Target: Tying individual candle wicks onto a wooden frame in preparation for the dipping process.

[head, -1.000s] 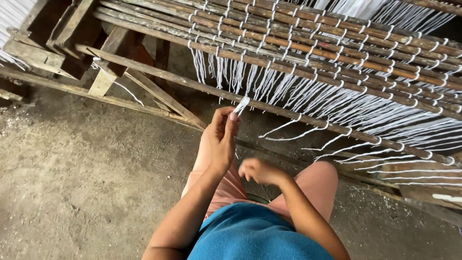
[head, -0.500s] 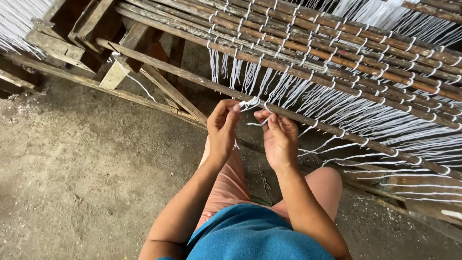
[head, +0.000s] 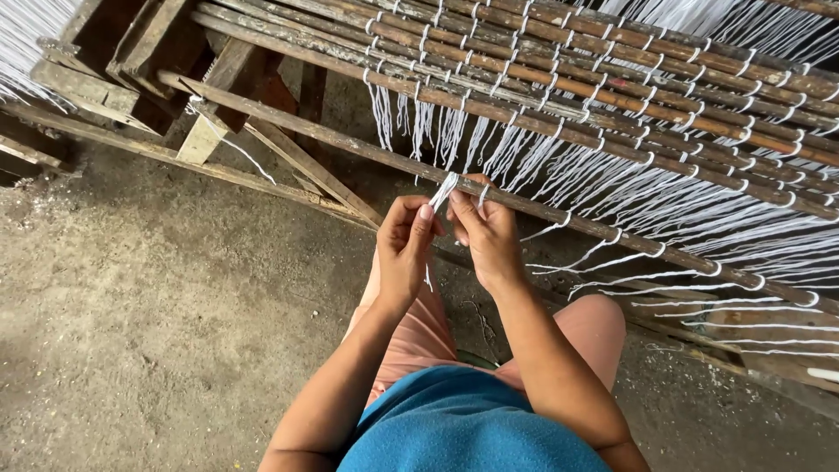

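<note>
— Where are the hands?

— Both are raised close together in front of the wooden loom frame (head: 559, 96); the left hand (head: 404, 249) and the right hand (head: 486, 234) nearly touch at the fingertips; the left thumb and forefinger are pinched shut on a white thread end (head: 443, 190), and the right fingers are closed on the same small bundle from the other side.

— And the thread itself?

— It rises from the pinch to the lowest wooden rod (head: 542, 205), which runs slantwise just behind the knuckles; a short loose tail hangs below the left hand, over the pink shorts (head: 419, 336).

— What lies about them?

— Above, several more rods lie side by side, each wrapped with white loops; from them a fringe of white threads (head: 454, 131) hangs down, and further right more white strands (head: 725, 218) stretch out nearly level; at the left, rough timber beams (head: 210, 131) are joined at angles; underneath is a grey concrete floor (head: 131, 332), dusty and bare; at the bottom edge a blue shirt (head: 472, 424) shows.
</note>
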